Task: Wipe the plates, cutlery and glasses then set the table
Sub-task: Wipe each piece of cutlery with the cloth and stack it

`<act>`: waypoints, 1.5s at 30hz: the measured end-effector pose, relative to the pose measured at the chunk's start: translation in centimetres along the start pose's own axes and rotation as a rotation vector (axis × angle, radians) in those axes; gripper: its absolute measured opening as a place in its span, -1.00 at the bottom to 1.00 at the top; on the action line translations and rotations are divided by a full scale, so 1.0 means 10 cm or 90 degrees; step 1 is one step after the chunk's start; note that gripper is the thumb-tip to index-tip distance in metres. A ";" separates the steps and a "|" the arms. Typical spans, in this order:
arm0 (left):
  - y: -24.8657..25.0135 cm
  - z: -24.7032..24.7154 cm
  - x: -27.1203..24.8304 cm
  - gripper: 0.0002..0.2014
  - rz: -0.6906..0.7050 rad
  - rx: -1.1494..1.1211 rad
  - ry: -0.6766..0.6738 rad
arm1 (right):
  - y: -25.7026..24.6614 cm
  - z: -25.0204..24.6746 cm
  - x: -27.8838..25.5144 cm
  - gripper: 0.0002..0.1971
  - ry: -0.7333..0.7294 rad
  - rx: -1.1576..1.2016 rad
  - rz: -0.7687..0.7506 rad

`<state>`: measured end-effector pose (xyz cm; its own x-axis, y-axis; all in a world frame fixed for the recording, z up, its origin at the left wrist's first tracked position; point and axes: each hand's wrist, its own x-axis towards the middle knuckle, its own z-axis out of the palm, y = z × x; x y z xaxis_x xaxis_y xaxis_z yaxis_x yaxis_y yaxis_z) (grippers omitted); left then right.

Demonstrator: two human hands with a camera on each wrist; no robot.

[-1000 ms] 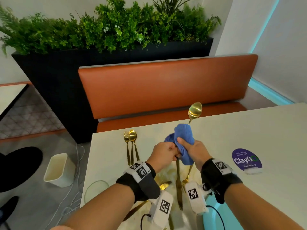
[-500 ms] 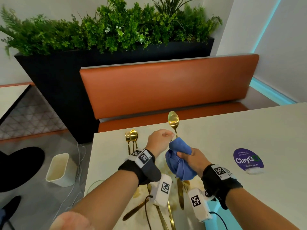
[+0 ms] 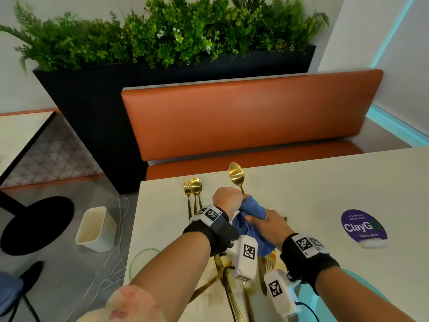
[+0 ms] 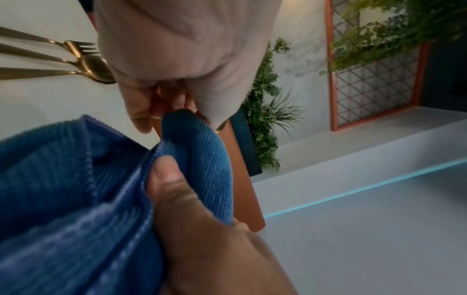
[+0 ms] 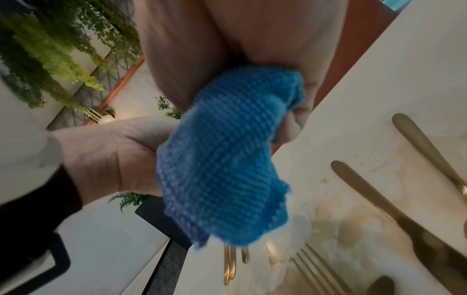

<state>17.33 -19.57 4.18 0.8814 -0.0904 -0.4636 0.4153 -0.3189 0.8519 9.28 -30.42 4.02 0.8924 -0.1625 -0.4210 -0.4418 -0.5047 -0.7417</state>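
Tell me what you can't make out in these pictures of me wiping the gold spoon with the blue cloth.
- Spoon handle: head view, hidden by the blue cloth and both hands.
- Left hand fingers: head view shows only its back; the left wrist view is mostly palm.
- Cutlery on the plate: head view, covered by forearms and wrist cameras.
- Glass: head view, only its faint rim shows.
- Right hand fingertips: buried in cloth.
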 end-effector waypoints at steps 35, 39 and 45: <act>-0.55 0.14 0.37 -0.80 0.244 0.611 -0.029 | 0.59 -0.45 0.01 -0.87 0.135 0.145 0.190; -0.61 0.69 0.14 -0.79 0.350 0.742 -0.228 | 0.79 -0.44 -0.09 -0.82 0.175 0.194 0.238; -0.60 0.96 0.05 -0.69 0.471 0.917 -0.354 | 0.92 -0.42 -0.20 -0.85 0.198 0.338 0.230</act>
<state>13.14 -26.72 -3.53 0.4704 -0.7921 -0.3889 -0.8118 -0.5612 0.1614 3.78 -38.30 0.20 0.6321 -0.5155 -0.5786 -0.6293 0.0942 -0.7714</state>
